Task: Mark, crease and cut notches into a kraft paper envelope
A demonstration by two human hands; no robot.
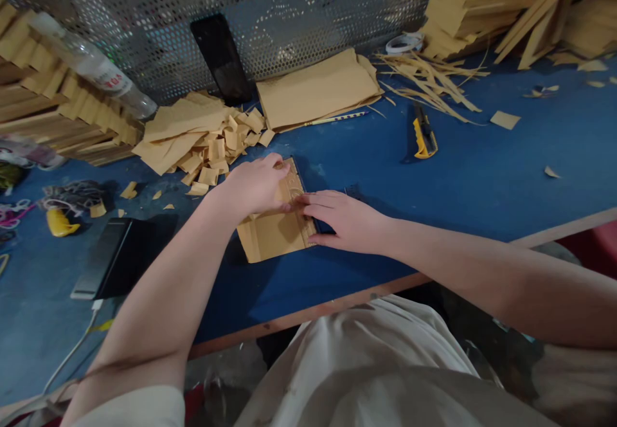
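Observation:
A folded brown paper piece (282, 233) lies on the blue table near its front edge, with a patterned strip along its right side. My left hand (258, 186) is on the upper part of the paper, its fingers curled over the strip's top end. From the right, my right hand (347, 220) reaches the strip with its fingertips on it, fingers slightly apart and the palm down. A dark flat edge shows beside the strip, partly under my right hand.
Small paper scraps (216, 147), brown sheets (318, 89) and a phone (222, 57) lie or stand behind. A yellow cutter (424, 134) is at right. Paper stacks (62, 99) and a bottle (101, 70) are at left, above a black device (110, 256) with a cable.

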